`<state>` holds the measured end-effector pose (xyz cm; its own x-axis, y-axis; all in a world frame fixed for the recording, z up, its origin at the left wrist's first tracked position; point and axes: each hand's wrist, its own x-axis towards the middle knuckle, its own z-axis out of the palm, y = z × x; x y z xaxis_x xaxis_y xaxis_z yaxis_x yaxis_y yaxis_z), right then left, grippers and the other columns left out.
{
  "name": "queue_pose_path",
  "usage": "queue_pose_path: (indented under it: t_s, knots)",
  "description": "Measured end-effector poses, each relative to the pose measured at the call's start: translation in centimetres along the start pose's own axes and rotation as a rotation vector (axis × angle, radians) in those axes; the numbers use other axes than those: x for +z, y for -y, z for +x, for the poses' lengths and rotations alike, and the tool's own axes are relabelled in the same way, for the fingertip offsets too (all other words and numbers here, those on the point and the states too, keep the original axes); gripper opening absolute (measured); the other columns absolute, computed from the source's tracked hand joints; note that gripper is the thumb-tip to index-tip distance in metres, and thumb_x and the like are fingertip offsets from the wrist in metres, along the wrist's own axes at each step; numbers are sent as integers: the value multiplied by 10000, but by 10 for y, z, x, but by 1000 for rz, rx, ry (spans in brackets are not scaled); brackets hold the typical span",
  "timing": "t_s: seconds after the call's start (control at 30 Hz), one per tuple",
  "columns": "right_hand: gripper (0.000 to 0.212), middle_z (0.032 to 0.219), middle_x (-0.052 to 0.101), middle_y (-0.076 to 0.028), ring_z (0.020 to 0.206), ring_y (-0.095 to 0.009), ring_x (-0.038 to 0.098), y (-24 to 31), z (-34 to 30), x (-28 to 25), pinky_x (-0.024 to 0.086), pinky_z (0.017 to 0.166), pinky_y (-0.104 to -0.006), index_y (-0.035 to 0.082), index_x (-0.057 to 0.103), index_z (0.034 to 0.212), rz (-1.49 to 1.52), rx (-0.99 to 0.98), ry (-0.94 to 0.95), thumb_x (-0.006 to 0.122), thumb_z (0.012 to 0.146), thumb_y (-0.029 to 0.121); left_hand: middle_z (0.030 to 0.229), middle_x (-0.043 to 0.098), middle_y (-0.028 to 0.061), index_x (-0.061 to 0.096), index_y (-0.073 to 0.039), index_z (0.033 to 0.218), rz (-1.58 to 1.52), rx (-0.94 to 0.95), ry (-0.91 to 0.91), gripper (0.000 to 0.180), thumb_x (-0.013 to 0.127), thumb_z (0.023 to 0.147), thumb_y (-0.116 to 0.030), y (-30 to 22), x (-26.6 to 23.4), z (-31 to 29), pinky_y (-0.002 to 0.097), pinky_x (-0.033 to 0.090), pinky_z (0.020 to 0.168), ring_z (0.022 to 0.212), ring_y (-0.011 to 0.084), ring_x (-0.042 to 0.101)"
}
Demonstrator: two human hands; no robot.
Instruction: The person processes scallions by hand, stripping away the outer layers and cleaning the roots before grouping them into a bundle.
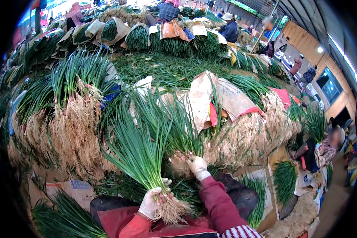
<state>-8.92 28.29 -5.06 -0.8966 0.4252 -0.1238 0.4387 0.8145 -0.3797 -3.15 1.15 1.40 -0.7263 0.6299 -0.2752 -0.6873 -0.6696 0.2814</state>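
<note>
My left hand (pixel 150 203), in a white glove, is closed around the lower stems of a bunch of spring onions (pixel 144 146). Long green leaves fan up and away from it, and the pale roots (pixel 172 210) hang to the right below the fingers. Ahead and to the right, my right hand (pixel 198 167), also gloved, reaches into a smaller heap of spring onions (pixel 182 133). Its fingers are curled at their reddish bulbs, seeming to pinch them; the exact grip is partly hidden.
A tall stack of spring onions (pixel 77 115) stands at the left, roots facing me. More root ends (pixel 242 137) lie under brown paper sacks (pixel 202 91) at the right. Loose leaves (pixel 63 218) and flattened cardboard (pixel 73 192) lie near my knees. A seated person (pixel 325 152) works far right.
</note>
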Motion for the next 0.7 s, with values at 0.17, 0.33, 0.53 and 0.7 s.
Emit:
queue_pose_path:
  t_s: [0.17, 0.33, 0.53, 0.7]
  knots:
    - [309, 920, 695, -144, 858, -310, 666, 1, -4, -9, 508, 796, -368, 73, 682, 977, 705, 179, 84, 621, 857, 351, 1239, 572, 147, 512, -7, 1242, 1, -22, -27, 439, 591, 823, -115, 5, -11, 0, 445, 525, 837, 927, 226, 618]
    - [390, 937, 694, -169, 881, -292, 671, 1, 0, 4, 505, 808, -353, 44, 667, 1074, 91, 102, 59, 662, 830, 349, 1241, 570, 151, 517, 1, 1233, 46, -7, -26, 422, 582, 830, -102, 2, -10, -2, 451, 533, 830, 943, 234, 619]
    - [302, 804, 684, -56, 710, -152, 629, 48, -51, -50, 522, 712, -306, 46, 689, 998, 776, 7, 453, 636, 891, 324, 1301, 535, 159, 524, 20, 1214, 61, -76, -60, 404, 576, 827, -86, -2, -13, -2, 421, 549, 822, 910, 242, 631]
    - [273, 743, 626, -35, 601, -99, 579, 73, -95, -30, 471, 547, -242, 16, 640, 881, 1062, -49, 664, 630, 920, 286, 910, 676, 136, 546, 9, 1147, 177, -187, -107, 305, 583, 863, -97, 13, -46, 10, 332, 556, 704, 733, 233, 666]
